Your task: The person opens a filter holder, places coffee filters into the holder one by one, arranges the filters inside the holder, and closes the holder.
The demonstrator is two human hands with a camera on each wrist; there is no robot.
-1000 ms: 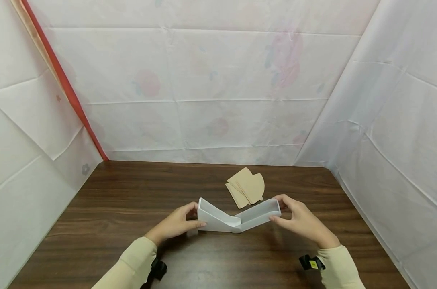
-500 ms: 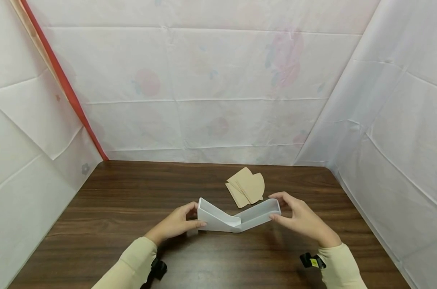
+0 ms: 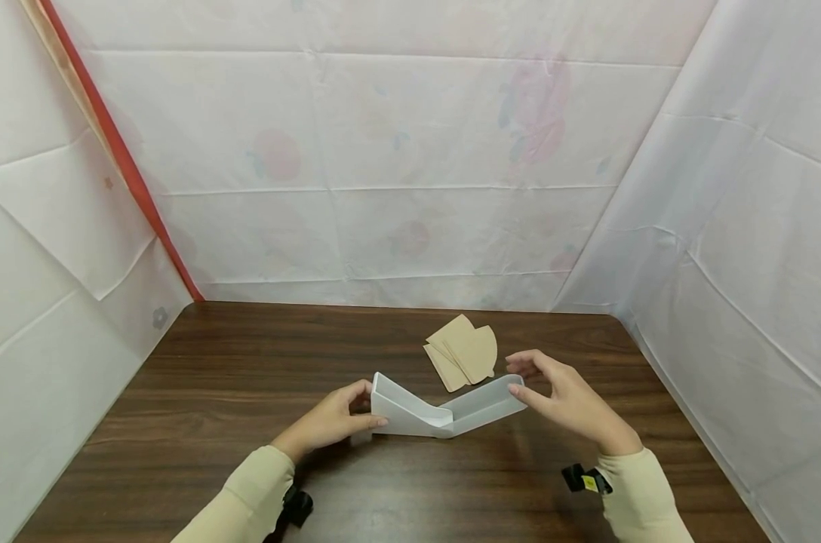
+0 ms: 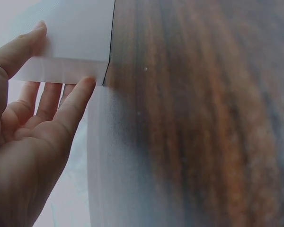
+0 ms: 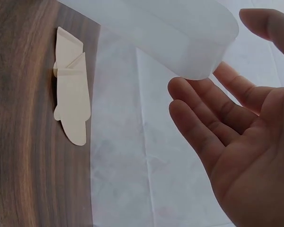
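Note:
A white plastic case [image 3: 410, 416] in two trough-like halves is spread in a wide V on the table, joined at its middle. My left hand [image 3: 329, 416] holds its left end, thumb on the front face and fingers at the end wall. The left wrist view shows the same grip on the case [image 4: 80, 35]. At the other end my right hand [image 3: 563, 396] has its fingers loosely bent around the rounded end without gripping. In the right wrist view, that translucent end [image 5: 199, 52] lies between thumb and fingers, the thumb apart from it.
Several flat beige papers with rounded edges and small tabs, like coffee filters [image 3: 475, 351], lie overlapping behind the case. The dark wooden table [image 3: 247, 362] runs back to white patterned sheets [image 3: 410, 151], which also hang at both sides.
My right hand has loosened from the right end of the case and lifted slightly away, its fingers rising. The left hand and the papers have stayed in place.

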